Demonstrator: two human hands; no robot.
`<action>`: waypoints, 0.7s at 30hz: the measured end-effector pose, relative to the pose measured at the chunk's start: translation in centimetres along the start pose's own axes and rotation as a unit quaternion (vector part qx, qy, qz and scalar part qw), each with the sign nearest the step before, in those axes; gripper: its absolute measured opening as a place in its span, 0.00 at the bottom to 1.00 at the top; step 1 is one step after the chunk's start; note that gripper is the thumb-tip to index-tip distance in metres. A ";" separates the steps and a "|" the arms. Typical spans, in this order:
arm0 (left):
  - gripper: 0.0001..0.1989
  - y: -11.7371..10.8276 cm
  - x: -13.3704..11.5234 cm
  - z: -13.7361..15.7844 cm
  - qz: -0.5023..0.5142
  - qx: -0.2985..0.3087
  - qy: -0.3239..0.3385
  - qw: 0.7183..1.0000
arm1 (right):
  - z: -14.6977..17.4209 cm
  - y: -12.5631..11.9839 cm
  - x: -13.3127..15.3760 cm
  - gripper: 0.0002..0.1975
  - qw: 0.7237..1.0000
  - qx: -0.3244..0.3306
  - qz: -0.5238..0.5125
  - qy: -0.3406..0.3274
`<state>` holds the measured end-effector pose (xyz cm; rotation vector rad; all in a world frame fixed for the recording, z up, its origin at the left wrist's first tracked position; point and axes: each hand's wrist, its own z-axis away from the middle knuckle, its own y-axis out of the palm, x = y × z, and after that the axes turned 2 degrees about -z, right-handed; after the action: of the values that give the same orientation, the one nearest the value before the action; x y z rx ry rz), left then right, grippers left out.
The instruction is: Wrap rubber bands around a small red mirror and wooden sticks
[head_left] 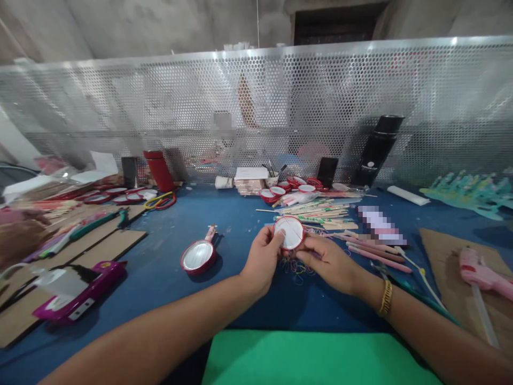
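My left hand (262,259) grips a small round drum (289,231) with a white face and red rim, the thumb lying on its face. A thin dark line crosses the face. The fingers of my right hand (326,262) are closed at the drum's lower right edge; what lies between their tips is partly hidden. Under the hands lies a tangle of coloured elastic bands or strings (298,267). Left of my hands, a similar drum (198,256) with a short stick lies on the blue table (160,289).
Thin sticks (320,211), stacked red-rimmed drums (276,193) and a phone (380,225) lie beyond my hands. At right are pliers (420,294) and a pink glue gun (481,275). A purple power strip (86,294) sits left. Perforated metal (180,107) walls the back.
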<state>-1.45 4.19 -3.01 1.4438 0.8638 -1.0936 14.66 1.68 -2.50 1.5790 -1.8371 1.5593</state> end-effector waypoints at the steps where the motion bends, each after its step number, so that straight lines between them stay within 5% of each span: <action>1: 0.14 -0.2 0.1 -0.3 -0.009 -0.004 0.005 1.000 | 0.0 0.0 0.1 0.09 1.000 0.003 0.007 0.006; 21: 0.16 -0.7 0.2 -1.3 0.008 -0.009 0.032 0.999 | 0.1 -0.4 0.0 0.01 0.997 -0.040 0.048 -0.037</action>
<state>-1.87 5.57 -3.41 1.4737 0.9036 -1.0302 14.98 1.67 -2.30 1.5537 -2.0165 1.4642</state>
